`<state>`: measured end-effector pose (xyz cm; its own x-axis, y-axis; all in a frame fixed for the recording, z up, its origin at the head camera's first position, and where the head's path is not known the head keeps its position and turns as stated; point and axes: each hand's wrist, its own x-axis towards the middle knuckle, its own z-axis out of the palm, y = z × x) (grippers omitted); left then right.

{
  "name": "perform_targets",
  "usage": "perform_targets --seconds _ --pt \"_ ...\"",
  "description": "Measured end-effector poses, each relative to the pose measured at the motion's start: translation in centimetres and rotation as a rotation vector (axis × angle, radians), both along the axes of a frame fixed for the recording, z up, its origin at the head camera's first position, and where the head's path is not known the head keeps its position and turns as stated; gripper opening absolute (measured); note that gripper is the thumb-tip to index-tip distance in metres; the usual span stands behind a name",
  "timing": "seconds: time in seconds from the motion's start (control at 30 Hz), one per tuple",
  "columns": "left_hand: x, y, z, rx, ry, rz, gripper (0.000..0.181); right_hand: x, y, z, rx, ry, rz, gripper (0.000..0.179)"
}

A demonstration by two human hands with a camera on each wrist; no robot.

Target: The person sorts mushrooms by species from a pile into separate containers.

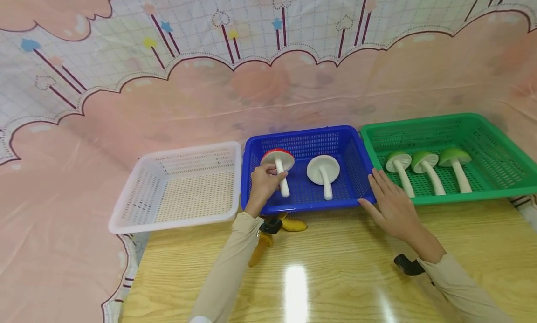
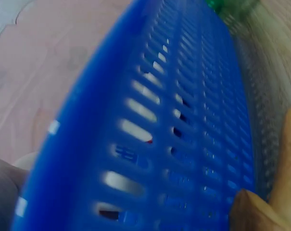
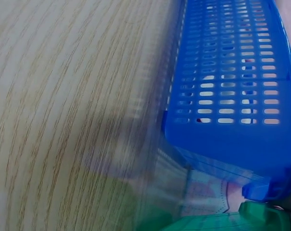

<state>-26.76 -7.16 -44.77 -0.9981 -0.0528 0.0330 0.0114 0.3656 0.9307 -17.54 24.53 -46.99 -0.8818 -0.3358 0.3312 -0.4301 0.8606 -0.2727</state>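
In the head view my left hand [image 1: 263, 184] reaches over the near rim of the blue basket [image 1: 302, 207]. Thumb and fingers pinch a red-capped toy mushroom [image 1: 286, 162] near the top of its white stem. Another mushroom [image 1: 320, 170] lies to the right in the same basket, its white underside up and its cap colour hidden. My right hand [image 1: 393, 209] has its fingers straight, resting at the blue basket's near right corner, beside the green basket [image 1: 482, 193]. In the left wrist view the slotted blue wall hides most of the mushrooms.
Three green-capped mushrooms [image 1: 428, 162] lie in the green basket. A white basket [image 1: 147, 223] with a bare bottom stands left of the blue one. Under my left wrist, on the wooden table [image 1: 335, 276], are a yellow banana-shaped thing [image 1: 295, 225] and an orange-brown one [image 1: 260, 250].
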Motion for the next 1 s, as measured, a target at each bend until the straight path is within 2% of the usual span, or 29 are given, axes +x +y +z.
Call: perform_targets --seconds 0.17,0.3,0.5,0.57,0.67,0.87,1.0 --pt "-0.7 0.2 0.0 -0.011 -0.131 -0.028 0.033 -0.1 0.1 0.1 -0.008 0.022 0.005 0.065" --pt "-1.0 0.4 -0.1 -0.032 -0.224 -0.059 0.034 -0.1 0.0 0.3 -0.017 0.011 -0.004 0.07" --pt "-1.1 0.8 -0.4 -0.133 -0.356 -0.096 0.037 0.0 0.0 0.5 -0.01 -0.025 -0.012 0.072" --pt "-1.1 0.8 -0.5 -0.163 -0.38 -0.105 0.038 0.0 0.0 0.5 -0.003 -0.026 -0.016 0.072" --pt "-1.1 0.8 -0.4 -0.185 -0.374 -0.114 0.039 -0.2 0.0 0.6 -0.006 -0.028 -0.023 0.072" --pt "-1.3 1.1 -0.4 -0.186 -0.313 -0.155 0.038 -0.2 -0.1 0.7 -0.012 -0.033 -0.007 0.072" --pt "-1.2 1.2 -0.7 -0.238 -0.289 -0.171 0.041 0.1 -0.1 0.5 -0.015 -0.022 0.0 0.072"
